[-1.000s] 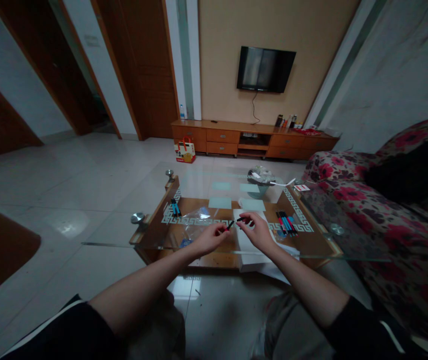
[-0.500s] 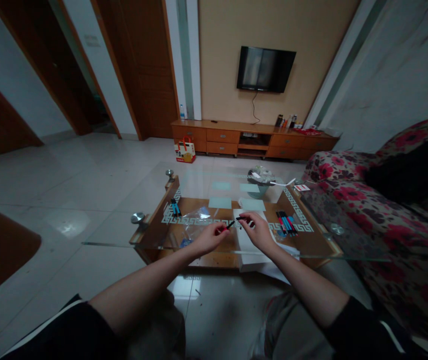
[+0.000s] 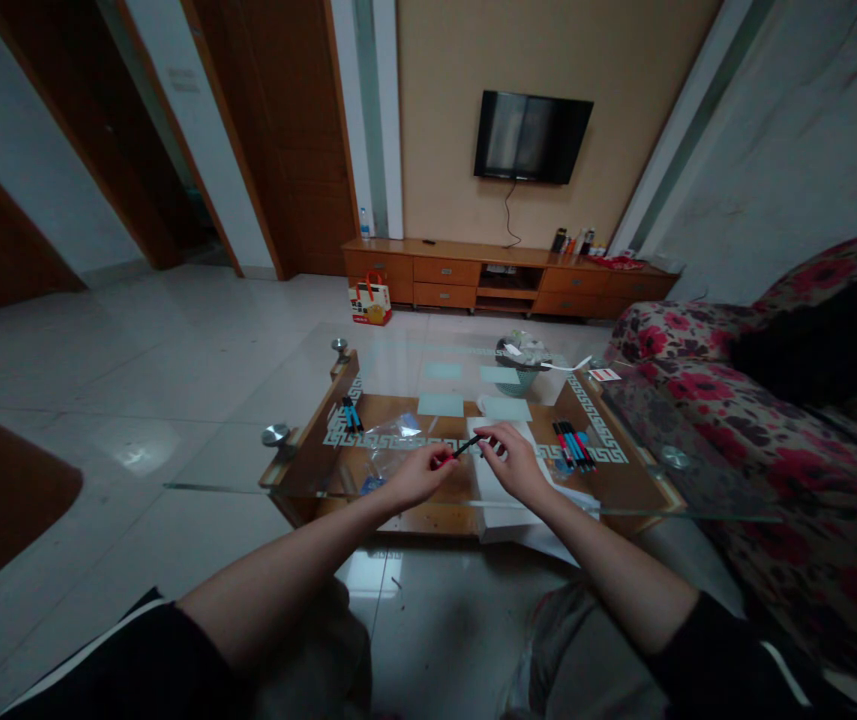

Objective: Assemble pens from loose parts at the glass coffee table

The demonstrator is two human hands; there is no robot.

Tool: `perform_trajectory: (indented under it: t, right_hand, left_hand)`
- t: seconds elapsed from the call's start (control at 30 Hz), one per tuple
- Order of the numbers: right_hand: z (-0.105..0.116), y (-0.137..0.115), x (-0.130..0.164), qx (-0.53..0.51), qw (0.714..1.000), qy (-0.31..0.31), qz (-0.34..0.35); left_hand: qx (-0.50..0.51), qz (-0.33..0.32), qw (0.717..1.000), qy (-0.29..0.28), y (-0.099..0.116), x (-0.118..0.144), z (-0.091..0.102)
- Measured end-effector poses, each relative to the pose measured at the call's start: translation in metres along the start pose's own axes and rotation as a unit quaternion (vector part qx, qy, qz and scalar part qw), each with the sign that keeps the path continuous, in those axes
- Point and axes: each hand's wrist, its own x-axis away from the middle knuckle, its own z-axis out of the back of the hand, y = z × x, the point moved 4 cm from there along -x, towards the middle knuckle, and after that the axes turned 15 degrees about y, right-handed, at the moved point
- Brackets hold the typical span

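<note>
head view: going left to right, a small group of pens (image 3: 351, 414) lies near the far left edge of the glass table (image 3: 428, 380), and a clear plastic bag (image 3: 390, 440) lies just right of them. your left hand (image 3: 417, 477) is closed in a pinch on the lower end of a thin black pen (image 3: 465, 446); a red part of the pen shows at the thumb and forefinger. the pen is held above the table's front half, over the left edge of a white paper sheet (image 3: 499, 490). its long axis runs diagonally, from the lower left at your left hand up and to the right toward your right hand (image 3: 518, 465). your right hand pinches the upper right end between curled fingertips, the remaining fingers loosely bent. the two hands are near each other, joined only by the pen. further right, a row of coloured pens (image 3: 570, 445) lies on the table, just beside your right hand. a floral sofa (image 3: 773, 440) borders the table's right side.
</note>
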Motion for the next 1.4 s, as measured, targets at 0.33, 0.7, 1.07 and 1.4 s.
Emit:
perform_trajectory:
  t: [0.33,0.7,1.07,1.4]
  right_hand:
    - [0.001,-0.003,0.001,-0.005,1.0,-0.001,-0.001]
    - [-0.001,0.001,0.001,0.013,1.0,-0.006,0.004]
    - [-0.003,-0.002,0.003,-0.011,0.999,-0.036,0.021]
    - [-0.008,-0.009,0.008,-0.03,0.994,-0.097,0.041]
  left_hand:
    - [-0.005,-0.001,1.0,0.007,0.002,0.0,0.001]
    - [-0.014,-0.024,1.0,0.0,-0.002,0.0,0.001]
    - [-0.02,-0.044,0.999,-0.019,-0.004,0.0,-0.001]
    - [-0.031,-0.048,0.998,-0.018,-0.001,0.001,-0.001]
